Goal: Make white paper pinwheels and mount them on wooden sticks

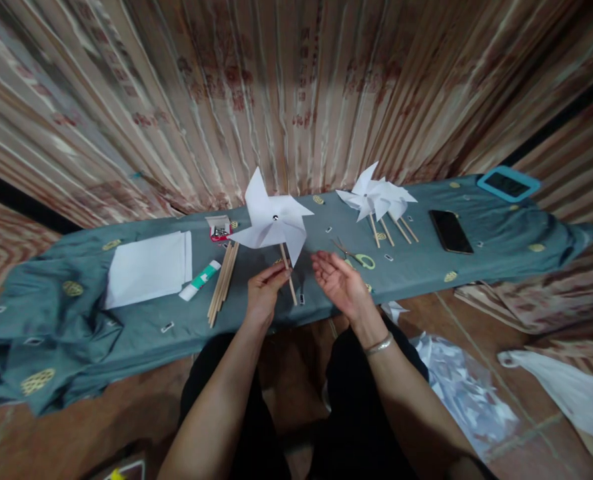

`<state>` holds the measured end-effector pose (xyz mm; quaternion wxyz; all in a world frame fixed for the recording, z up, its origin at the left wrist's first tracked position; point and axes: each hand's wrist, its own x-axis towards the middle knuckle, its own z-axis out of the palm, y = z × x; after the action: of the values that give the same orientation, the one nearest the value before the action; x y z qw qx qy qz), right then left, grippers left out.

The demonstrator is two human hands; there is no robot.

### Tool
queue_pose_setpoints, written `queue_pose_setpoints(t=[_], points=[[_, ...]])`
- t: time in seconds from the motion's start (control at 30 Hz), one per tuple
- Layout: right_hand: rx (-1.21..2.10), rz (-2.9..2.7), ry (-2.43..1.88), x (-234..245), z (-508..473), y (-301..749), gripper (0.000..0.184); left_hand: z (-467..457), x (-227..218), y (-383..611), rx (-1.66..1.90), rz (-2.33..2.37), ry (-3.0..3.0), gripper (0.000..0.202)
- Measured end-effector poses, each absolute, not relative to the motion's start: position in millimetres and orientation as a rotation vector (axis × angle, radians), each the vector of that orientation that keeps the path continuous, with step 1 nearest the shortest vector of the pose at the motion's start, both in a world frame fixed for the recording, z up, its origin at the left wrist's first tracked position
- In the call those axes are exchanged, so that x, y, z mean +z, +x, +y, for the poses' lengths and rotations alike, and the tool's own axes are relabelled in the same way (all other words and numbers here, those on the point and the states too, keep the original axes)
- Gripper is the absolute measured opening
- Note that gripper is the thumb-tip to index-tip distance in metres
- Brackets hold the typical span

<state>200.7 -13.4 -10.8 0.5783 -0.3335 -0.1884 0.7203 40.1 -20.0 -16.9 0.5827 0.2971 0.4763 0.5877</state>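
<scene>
My left hand [264, 291] pinching a white paper pinwheel [271, 228] by its thin wooden stick [292, 291], right hand [340, 283] open beside it

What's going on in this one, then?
A person's left-hand grip holds a white paper pinwheel by its wooden stick. The right-hand grip is open beside it, not touching the pinwheel. More pinwheels lie overlapping to the right, near a phone. To the left are loose sticks, a green-and-white tube and white paper sheets. Scissors lie just beyond the right-hand grip.
</scene>
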Motion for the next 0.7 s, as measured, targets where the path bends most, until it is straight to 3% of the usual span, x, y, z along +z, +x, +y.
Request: queue_pose_setpoints(t=[0.1, 0.7], points=[[1.752, -0.371, -0.736, -12, -14, 205, 0.008, -18, -16, 38, 1.374, 1.12, 0.692, 0.035], [1.903, -0.339, -0.724, -15, -26, 182, 0.019, -22, -9, 32, 1.343, 1.087, 0.627, 0.037]])
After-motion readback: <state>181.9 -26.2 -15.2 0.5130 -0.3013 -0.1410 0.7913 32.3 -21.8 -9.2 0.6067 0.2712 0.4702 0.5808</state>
